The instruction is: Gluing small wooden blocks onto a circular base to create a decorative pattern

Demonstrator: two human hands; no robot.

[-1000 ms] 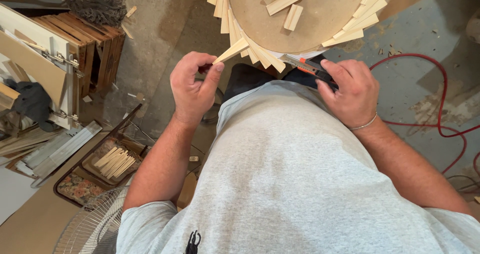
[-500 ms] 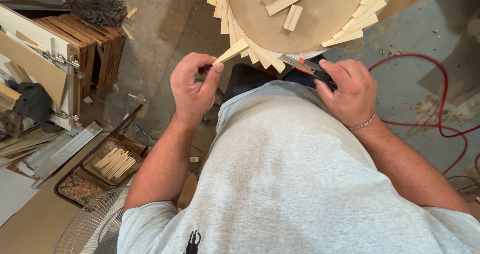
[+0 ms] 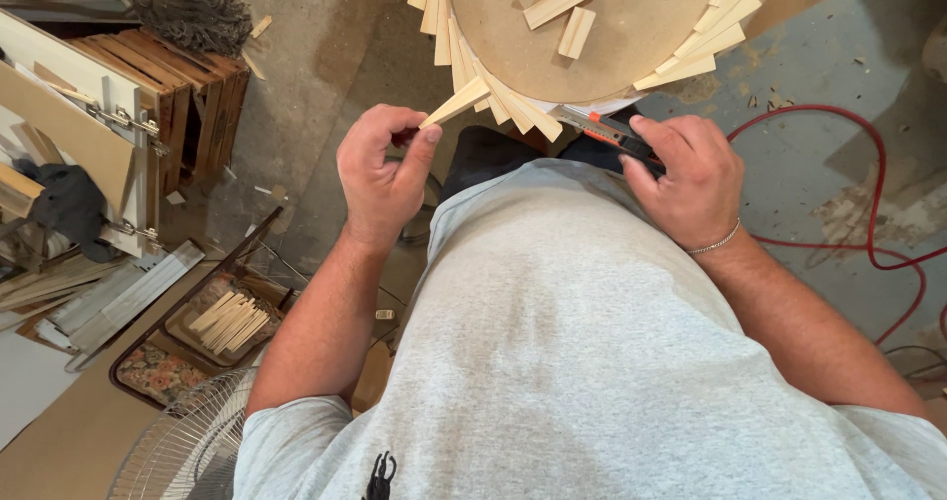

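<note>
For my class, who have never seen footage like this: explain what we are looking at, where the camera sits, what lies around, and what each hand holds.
The camera sits on a person's head and looks down over their grey shirt at two bare hands. The left hand pinches a thin wooden strip between its fingers. The right hand grips a utility knife with an orange and black body. Ahead lies a round board with similar wooden strips fanned around its edge. On the concrete floor are a red cable, a tray of strips and a fan.
</note>
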